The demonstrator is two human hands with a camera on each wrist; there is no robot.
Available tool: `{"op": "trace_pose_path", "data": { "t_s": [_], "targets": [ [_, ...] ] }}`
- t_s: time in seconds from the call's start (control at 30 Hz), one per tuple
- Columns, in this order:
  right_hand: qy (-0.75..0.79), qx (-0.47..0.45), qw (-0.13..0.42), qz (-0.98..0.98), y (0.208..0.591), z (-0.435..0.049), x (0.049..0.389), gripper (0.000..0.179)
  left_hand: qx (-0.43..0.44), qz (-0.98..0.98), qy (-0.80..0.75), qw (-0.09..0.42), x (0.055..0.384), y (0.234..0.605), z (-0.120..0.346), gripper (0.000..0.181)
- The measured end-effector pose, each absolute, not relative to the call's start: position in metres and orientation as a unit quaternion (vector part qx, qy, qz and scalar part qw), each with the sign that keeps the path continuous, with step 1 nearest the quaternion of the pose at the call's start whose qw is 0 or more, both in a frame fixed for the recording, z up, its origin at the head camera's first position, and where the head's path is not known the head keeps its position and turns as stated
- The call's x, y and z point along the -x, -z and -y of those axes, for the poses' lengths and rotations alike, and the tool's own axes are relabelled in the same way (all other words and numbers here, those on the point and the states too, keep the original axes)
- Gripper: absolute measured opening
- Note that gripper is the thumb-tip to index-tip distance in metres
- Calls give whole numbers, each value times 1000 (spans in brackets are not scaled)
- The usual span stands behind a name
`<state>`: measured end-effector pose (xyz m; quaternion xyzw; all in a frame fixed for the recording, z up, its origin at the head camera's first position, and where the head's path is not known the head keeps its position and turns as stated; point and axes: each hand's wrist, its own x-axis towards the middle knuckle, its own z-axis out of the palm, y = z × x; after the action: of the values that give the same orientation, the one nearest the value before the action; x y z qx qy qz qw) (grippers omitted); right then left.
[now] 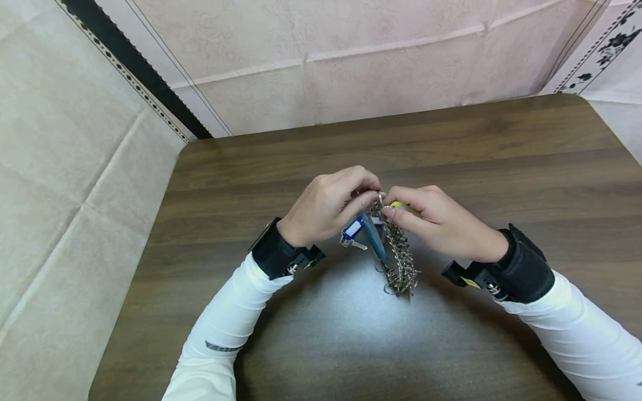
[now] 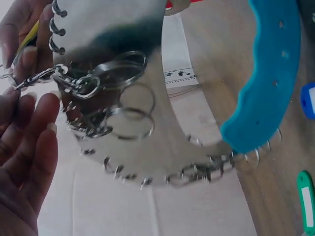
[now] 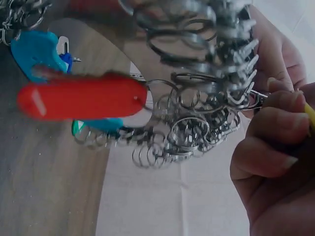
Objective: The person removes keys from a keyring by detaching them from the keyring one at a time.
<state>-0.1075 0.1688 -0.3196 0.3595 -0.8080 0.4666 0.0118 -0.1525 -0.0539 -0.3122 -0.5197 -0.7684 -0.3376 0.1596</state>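
Note:
A large metal key ring holder (image 2: 123,167) hangs between the two hands, a flat curved plate with a wavy blue handle (image 2: 270,73) and many small split rings along its edge. My left hand (image 1: 336,203) pinches a small metal clasp (image 2: 37,78) hooked to the holder's rim. Close beside it, my right hand (image 1: 433,223) grips a yellow key tag (image 1: 396,204) between thumb and fingers, its fingertips right at the clasp. A red key tag (image 3: 83,98) dangles from one ring in the right wrist view. The right palm hides most of the yellow tag.
A blue key tag (image 1: 353,228) with a key (image 1: 358,245) shows left of the holder. In the left wrist view a green key tag (image 2: 306,201) appears at the right edge. Below is a brown wooden table (image 1: 351,345), bordered by pale patterned cloth (image 1: 351,72).

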Motion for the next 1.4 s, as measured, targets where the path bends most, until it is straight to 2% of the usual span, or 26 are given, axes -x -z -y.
{"op": "trace_pose_path", "data": {
  "t_s": [0.43, 0.7, 0.87, 1.17, 1.27, 1.4],
  "targets": [
    [-498, -348, 32, 794, 320, -163, 104, 23, 554, 745, 343, 144, 148, 306, 53, 5],
    [-482, -340, 105, 801, 322, -158, 101, 25, 563, 740, 340, 141, 149, 304, 53, 5],
    [-469, -347, 125, 803, 325, -157, 101, 27, 552, 746, 356, 112, 150, 303, 55, 10],
    [-455, -342, 131, 811, 326, -153, 101, 25, 504, 786, 357, 18, 156, 305, 59, 11],
    [-459, -342, 125, 811, 328, -153, 101, 25, 506, 791, 344, 22, 156, 305, 58, 11],
    [-469, -340, 113, 807, 327, -152, 101, 24, 515, 792, 321, 63, 152, 305, 57, 10]
  ]
}}
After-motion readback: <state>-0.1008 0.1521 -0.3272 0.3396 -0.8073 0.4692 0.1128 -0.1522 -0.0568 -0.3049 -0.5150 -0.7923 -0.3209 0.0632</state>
